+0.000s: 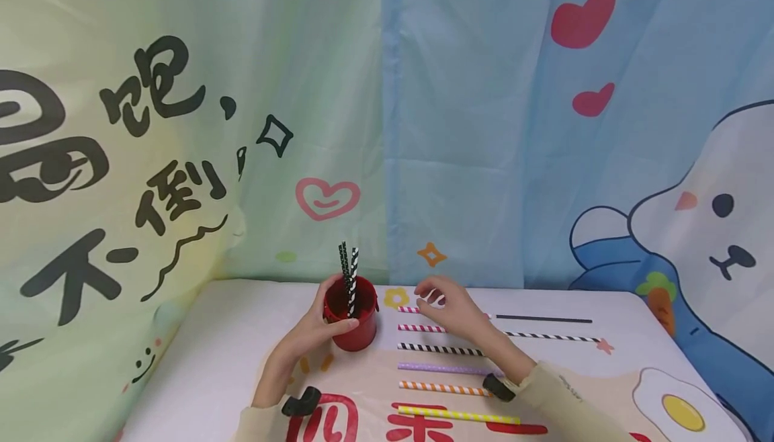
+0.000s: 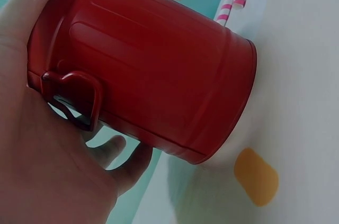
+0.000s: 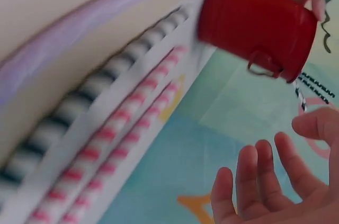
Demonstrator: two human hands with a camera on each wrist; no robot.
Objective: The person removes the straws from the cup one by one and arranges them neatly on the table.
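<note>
My left hand [image 1: 316,326] grips a small red metal bucket [image 1: 358,336] by its side, thumb near the rim. Dark patterned paper straws [image 1: 345,257] and a black-and-white striped one [image 1: 352,287] stand leaning inside it. In the left wrist view a looped handle [image 2: 79,97] shows on the bucket's wall. My right hand [image 1: 456,311] hovers over the far straws with fingers spread and loosely bent, holding nothing. Below it lie two pink-striped straws [image 1: 417,328], partly hidden by the hand. Nearer is a black-and-white striped straw [image 1: 432,348].
Purple [image 1: 438,367], orange-striped [image 1: 444,388] and yellow-striped straws [image 1: 453,414] lie in rows nearer me. To the right lie a dark straw [image 1: 544,319] and another black-striped one [image 1: 562,338]. A printed cloth curtain [image 1: 453,126] hangs behind the table [image 1: 242,314].
</note>
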